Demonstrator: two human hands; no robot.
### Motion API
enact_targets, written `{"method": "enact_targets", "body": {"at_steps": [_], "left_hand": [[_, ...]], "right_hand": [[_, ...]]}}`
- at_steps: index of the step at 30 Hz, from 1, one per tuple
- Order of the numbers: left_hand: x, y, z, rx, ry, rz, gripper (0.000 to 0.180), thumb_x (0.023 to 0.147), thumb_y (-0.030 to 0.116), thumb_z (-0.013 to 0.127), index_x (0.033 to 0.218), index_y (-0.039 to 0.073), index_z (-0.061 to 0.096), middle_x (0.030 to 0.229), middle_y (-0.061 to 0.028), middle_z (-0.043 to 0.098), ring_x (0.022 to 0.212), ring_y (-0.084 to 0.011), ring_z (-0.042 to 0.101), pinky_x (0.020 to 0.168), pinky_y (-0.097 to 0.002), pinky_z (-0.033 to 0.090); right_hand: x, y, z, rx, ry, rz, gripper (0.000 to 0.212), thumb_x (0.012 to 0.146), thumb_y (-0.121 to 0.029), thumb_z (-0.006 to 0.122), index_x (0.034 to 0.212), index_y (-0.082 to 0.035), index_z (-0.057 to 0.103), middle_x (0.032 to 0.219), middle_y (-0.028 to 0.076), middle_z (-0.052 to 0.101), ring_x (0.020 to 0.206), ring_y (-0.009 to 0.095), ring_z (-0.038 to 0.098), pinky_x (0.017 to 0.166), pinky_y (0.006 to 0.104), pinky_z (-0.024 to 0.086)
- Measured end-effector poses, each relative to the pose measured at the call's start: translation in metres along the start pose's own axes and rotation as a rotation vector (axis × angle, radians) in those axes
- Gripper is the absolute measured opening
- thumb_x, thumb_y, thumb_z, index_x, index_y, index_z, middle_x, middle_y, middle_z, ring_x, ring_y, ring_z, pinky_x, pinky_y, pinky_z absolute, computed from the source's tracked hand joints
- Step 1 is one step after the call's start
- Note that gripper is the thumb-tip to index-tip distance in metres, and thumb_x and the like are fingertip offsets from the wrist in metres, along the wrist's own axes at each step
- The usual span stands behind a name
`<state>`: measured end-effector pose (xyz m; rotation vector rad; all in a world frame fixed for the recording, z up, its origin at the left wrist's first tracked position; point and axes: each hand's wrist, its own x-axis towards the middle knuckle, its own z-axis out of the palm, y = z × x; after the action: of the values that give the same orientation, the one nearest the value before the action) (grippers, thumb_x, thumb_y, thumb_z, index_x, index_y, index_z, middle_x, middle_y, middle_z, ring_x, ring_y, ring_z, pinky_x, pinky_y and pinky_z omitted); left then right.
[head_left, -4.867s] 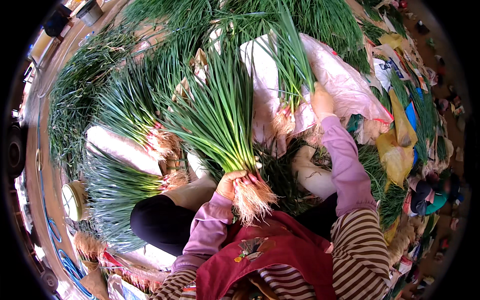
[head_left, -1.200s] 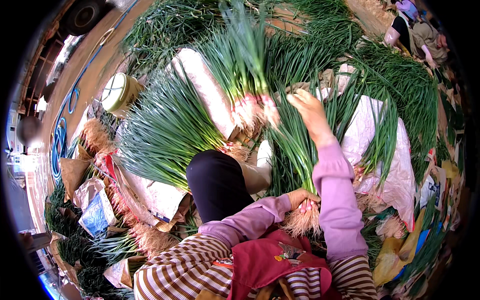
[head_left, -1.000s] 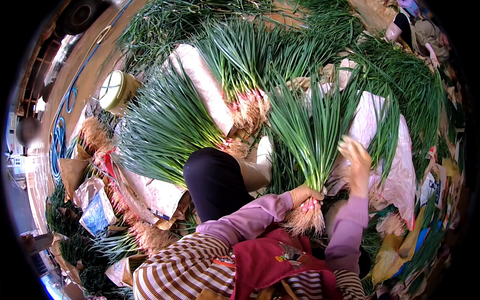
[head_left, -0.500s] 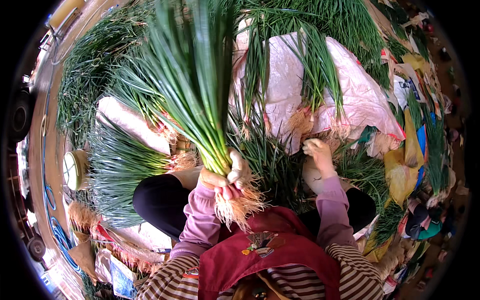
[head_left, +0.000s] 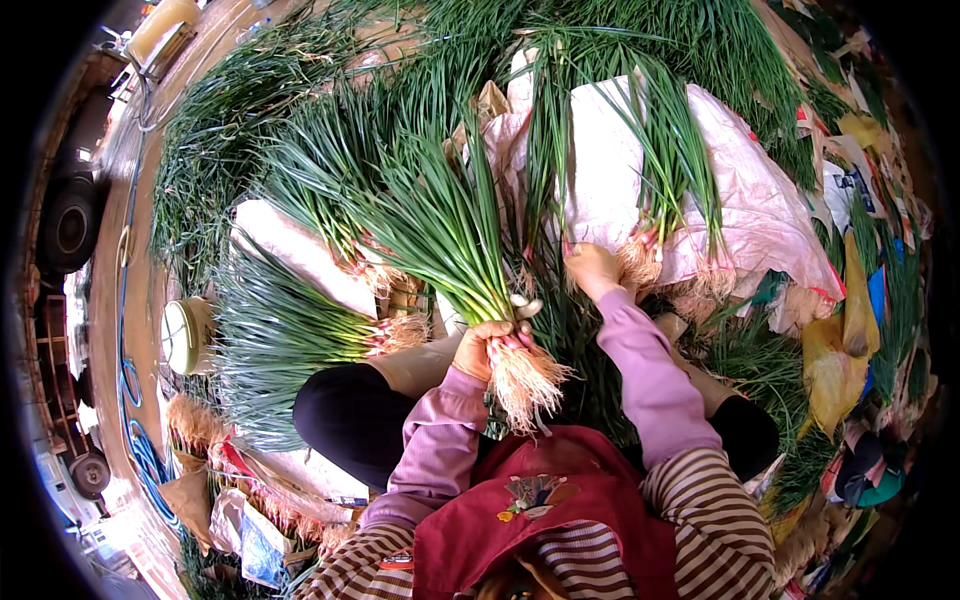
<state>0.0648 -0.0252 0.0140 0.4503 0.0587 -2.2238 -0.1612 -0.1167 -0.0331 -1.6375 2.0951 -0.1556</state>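
My left hand (head_left: 483,345) is wrapped round a thick bundle of spring onions (head_left: 455,235) just above its pink bulbs. Pale, tangled roots (head_left: 527,388) hang below the fist toward my apron, and the green leaves fan up and away to the left. Farther right, my right hand (head_left: 592,268) is closed, its fingertips at the pinkish lower end of a thin bunch of spring onions (head_left: 547,150). That bunch lies along the left part of a pale sack. Beside it on the sack rests another small bunch (head_left: 668,160), roots toward me.
Loose green leaves (head_left: 560,340) cover the ground between my bent knees. Bundles (head_left: 290,335) lie to the left near a lidded pale bucket (head_left: 187,335). A pale sack (head_left: 745,190) spreads ahead, with heaped greens (head_left: 640,30) beyond. A blue hose (head_left: 145,455) runs along the left.
The left hand's bundle has come down, its leaves now lower and farther from me. My right hand has moved left and forward to the thin bunch on the sack.
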Motion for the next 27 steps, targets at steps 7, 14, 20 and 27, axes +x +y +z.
{"method": "enact_targets", "body": {"at_steps": [7,14,20,27], "left_hand": [[0.017,-0.015,-0.005,0.056,0.054,-0.097,0.061,0.073,0.001,0.053,0.133,0.004,0.040,0.099,-0.0230,0.061,0.074,-0.0264,0.064,0.071,-0.0352,0.054],[0.012,-0.016,-0.010,-0.011,0.185,-0.217,0.030,0.072,0.003,0.056,0.100,-0.010,0.058,0.090,-0.0230,0.063,0.068,-0.0214,0.060,0.067,-0.0317,0.053],[0.005,-0.015,-0.017,-0.013,0.216,-0.243,0.034,0.072,0.003,0.058,0.104,-0.007,0.056,0.088,-0.0199,0.063,0.072,-0.0202,0.060,0.068,-0.0306,0.052],[-0.007,-0.012,0.001,-0.130,0.068,-0.175,0.027,0.072,0.004,0.058,0.098,-0.004,0.054,0.083,-0.0134,0.059,0.072,-0.0222,0.060,0.070,-0.0326,0.052]], "right_hand": [[-0.138,-0.019,-0.061,0.230,-0.015,-0.541,0.016,0.082,-0.024,0.063,0.076,-0.010,0.060,0.063,0.007,0.060,0.054,0.019,0.059,0.049,0.0336,0.046],[-0.104,-0.013,-0.029,1.198,-0.419,-0.008,0.040,0.090,-0.037,0.054,0.085,0.002,0.062,0.065,0.006,0.056,0.053,0.013,0.051,0.054,0.0246,0.043],[-0.098,-0.032,-0.008,1.621,-0.653,0.228,0.025,0.087,-0.022,0.060,0.092,0.002,0.060,0.072,0.008,0.058,0.058,0.017,0.054,0.053,0.0279,0.045],[-0.082,-0.014,0.044,0.962,0.121,0.120,0.014,0.081,-0.016,0.059,0.080,-0.003,0.064,0.071,0.014,0.062,0.062,0.026,0.059,0.056,0.0378,0.045]]}}
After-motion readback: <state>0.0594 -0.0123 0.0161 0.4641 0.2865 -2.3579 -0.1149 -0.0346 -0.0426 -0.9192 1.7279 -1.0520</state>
